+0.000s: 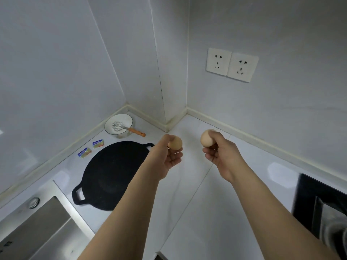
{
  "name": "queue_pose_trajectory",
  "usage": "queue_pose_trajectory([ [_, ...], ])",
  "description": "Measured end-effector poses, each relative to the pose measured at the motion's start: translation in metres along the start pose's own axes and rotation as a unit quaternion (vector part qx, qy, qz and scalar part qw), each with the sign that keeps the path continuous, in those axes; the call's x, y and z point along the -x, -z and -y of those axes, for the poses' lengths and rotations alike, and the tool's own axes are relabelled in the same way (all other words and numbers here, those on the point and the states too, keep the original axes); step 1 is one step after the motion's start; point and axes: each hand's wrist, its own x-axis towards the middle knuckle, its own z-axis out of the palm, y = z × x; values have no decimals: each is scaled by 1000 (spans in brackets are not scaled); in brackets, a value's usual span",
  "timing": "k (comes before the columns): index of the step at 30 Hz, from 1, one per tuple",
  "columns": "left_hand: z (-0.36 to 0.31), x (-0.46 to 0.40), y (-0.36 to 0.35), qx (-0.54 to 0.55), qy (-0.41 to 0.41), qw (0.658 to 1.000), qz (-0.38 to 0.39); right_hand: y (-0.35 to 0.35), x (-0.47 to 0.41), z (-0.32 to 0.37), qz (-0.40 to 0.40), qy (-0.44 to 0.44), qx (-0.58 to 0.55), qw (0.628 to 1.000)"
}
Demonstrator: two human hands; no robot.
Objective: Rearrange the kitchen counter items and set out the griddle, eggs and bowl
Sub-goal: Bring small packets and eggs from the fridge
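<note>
My left hand (pixel 166 156) holds a tan egg (pixel 175 143) between thumb and fingers above the white counter (pixel 191 194), just right of the griddle. My right hand (pixel 221 154) grips a second tan egg (pixel 206 138) at about the same height, further right. The black round griddle (pixel 112 175) with two loop handles lies flat on the counter to the left. Behind it, near the wall corner, stands a white bowl (pixel 118 117) with a wire whisk (pixel 122 127) in it, its orange handle sticking out to the right.
Two small wrapped packets (pixel 91 148) lie by the left wall beside the griddle. A steel sink (pixel 37 228) fills the lower left. A black stove (pixel 323 207) sits at the right edge. Two wall sockets (pixel 231 64) are on the right wall.
</note>
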Motion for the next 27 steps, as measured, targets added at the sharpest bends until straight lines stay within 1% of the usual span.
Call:
queue_pose_trajectory([
  [4, -7, -28, 11, -8, 4, 1000, -12, -15, -32, -11, -5, -19, 31, 999],
  [7, -19, -48, 16, -43, -5, 999, -18, -26, -58, -18, -2, -34, 61, 998],
  [10, -46, -65, 21, -98, -60, 993, -13, -39, -79, -20, 6, -38, 84, 996],
  [12, -67, -76, 27, -151, -104, 983, -14, -52, -92, -19, 19, -35, 97, 994],
  [14, -86, -85, 36, -206, -133, 969, -18, -69, -106, -17, 42, -33, 116, 992],
  [16, -100, -97, 48, -260, -140, 955, -28, -87, -120, -18, 64, -31, 149, 986],
  [20, -118, -123, 62, -384, -113, 916, -28, -103, -145, -27, 79, -29, 218, 972],
  [24, -129, -153, 66, -459, -68, 886, -4, -111, -165, -40, 81, -21, 276, 957],
  [25, -131, -163, 67, -482, -64, 874, 3, -114, -171, -44, 81, -19, 294, 952],
  [27, -130, -184, 69, -553, -75, 830, 10, -120, -183, -54, 72, -18, 337, 939],
])
